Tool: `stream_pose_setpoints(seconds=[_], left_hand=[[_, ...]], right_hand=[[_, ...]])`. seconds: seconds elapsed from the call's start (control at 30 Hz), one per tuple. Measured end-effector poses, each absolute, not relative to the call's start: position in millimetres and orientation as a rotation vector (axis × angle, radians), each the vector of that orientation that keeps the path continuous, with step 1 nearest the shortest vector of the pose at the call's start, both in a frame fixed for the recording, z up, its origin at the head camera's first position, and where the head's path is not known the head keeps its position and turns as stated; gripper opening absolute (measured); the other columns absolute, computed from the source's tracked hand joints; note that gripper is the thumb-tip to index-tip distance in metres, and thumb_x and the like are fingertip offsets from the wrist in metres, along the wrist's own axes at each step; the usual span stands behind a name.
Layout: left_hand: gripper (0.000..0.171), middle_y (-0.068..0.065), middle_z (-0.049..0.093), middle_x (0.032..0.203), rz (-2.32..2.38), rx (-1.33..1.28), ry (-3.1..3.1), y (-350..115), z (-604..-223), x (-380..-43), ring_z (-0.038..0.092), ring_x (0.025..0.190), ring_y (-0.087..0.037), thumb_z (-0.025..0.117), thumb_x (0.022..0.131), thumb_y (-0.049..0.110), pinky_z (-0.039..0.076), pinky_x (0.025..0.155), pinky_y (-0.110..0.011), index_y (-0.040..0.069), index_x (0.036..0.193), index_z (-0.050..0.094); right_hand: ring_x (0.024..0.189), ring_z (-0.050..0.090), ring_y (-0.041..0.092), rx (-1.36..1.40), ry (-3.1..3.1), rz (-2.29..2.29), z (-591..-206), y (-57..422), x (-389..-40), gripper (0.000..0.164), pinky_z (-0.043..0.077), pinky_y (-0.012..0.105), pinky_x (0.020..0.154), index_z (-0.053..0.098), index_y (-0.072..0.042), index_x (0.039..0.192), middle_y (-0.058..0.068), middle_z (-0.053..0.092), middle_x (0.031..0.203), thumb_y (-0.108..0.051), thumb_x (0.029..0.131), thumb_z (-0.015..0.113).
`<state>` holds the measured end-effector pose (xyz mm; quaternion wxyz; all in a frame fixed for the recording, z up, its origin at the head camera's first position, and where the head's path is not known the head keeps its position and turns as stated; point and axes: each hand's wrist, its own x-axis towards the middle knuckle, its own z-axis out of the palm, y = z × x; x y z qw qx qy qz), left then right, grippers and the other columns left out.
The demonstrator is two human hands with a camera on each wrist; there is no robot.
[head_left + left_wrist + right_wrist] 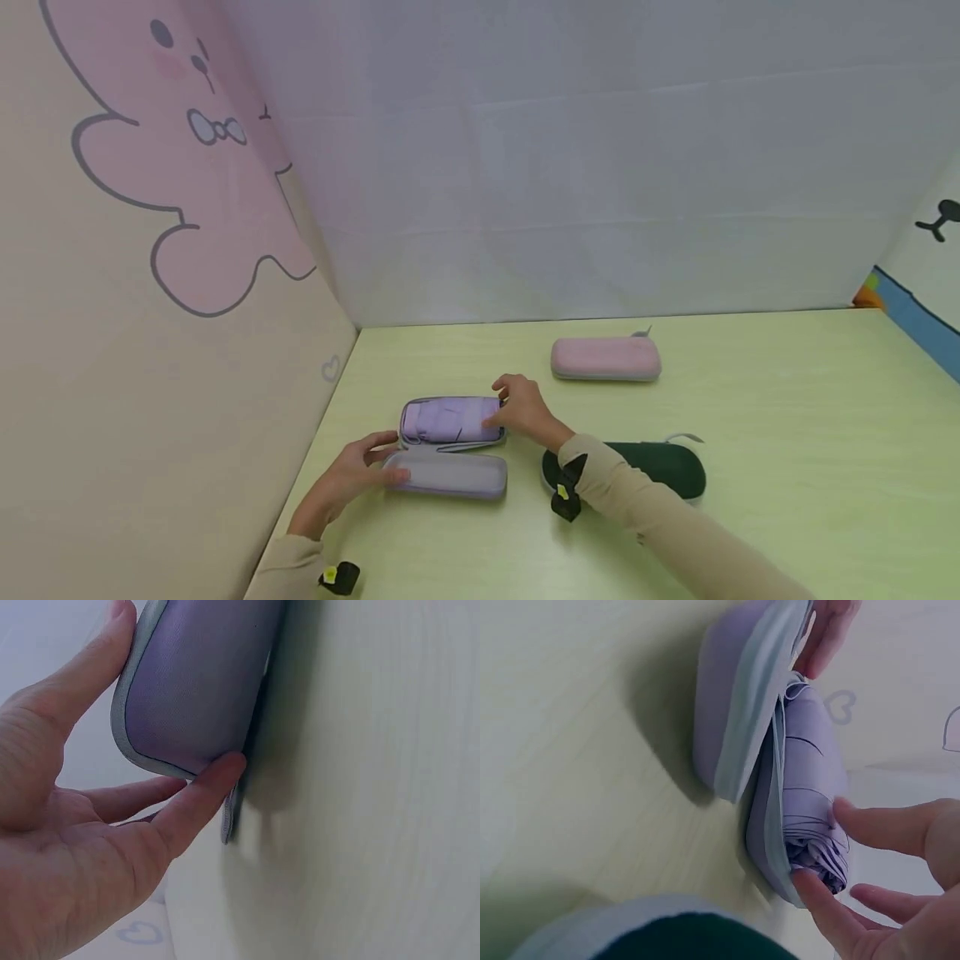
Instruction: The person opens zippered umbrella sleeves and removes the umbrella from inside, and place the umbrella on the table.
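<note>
A purple zip case (492,442) lies unfolded, its lid (450,473) toward me and its base behind. Inside the base sits a rolled purple umbrella (448,418), with a thin cord loop at its left end, seen in the right wrist view. My left hand (356,473) holds the lid's left end, thumb on one face and a finger at the corner (191,754). My right hand (525,412) spans the umbrella's right end between thumb and fingers. One fingertip (804,881) is right at the base's rim.
A dark green case (663,467) lies under and behind my right forearm, which hides part of it. Farther back is a closed pink case (606,358). The pale yellow table (795,450) meets a cloth-covered wall at the back and another at the left.
</note>
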<state>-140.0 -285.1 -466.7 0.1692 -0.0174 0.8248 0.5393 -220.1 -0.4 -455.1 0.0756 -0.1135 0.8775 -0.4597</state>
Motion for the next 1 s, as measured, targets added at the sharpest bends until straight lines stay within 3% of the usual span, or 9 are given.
stream_pose_setpoints(seconds=[0.2,0.37,0.47,0.7,1.0], left_hand=[[0.077,-0.020,0.045,0.140,1.599,-0.065,2.312,-289.3,-478.2,-136.3,0.035,0.132,-0.037,0.082,0.075,0.020,0.032,0.105,-0.046,-0.002,0.138,0.044],[0.076,-0.019,0.042,0.142,1.696,-0.055,2.246,-289.6,-487.7,-134.3,0.035,0.133,-0.033,0.082,0.074,0.014,0.031,0.106,-0.038,-0.003,0.137,0.044],[0.077,-0.021,0.041,0.142,1.718,-0.043,2.239,-289.1,-489.7,-133.7,0.034,0.134,-0.033,0.082,0.073,0.013,0.032,0.105,-0.037,-0.004,0.137,0.043],[0.077,-0.019,0.043,0.141,1.721,-0.051,2.245,-286.7,-487.8,-133.3,0.033,0.134,-0.033,0.083,0.072,0.012,0.028,0.107,-0.041,-0.004,0.137,0.045],[0.079,-0.020,0.046,0.139,1.703,-0.029,2.265,-286.3,-484.7,-133.5,0.035,0.133,-0.035,0.085,0.069,0.013,0.028,0.107,-0.042,-0.005,0.135,0.046]], right_hand=[[0.086,0.060,0.029,-0.374,2.756,-1.192,-456.6,-9.1,-222.5,0.055,0.050,0.038,0.076,0.067,0.008,0.100,0.014,0.067,0.091,-0.008,0.053,0.091],[0.075,0.059,0.025,-0.417,2.877,-1.003,-454.1,-18.0,-216.0,0.044,0.049,0.038,0.064,0.065,0.002,0.087,0.009,0.064,0.081,-0.009,0.051,0.089],[0.074,0.058,0.024,-0.433,2.918,-0.959,-454.1,-22.7,-210.2,0.046,0.049,0.037,0.061,0.063,0.001,0.090,0.009,0.063,0.083,-0.007,0.052,0.087],[0.082,0.057,0.029,-0.466,2.953,-1.002,-458.6,-27.5,-200.9,0.056,0.049,0.042,0.071,0.059,0.001,0.103,0.013,0.058,0.091,-0.007,0.055,0.087],[0.069,0.054,0.026,-0.445,2.966,-1.070,-460.9,-26.2,-201.4,0.058,0.046,0.039,0.060,0.053,-0.006,0.098,0.008,0.052,0.086,-0.006,0.051,0.087]])
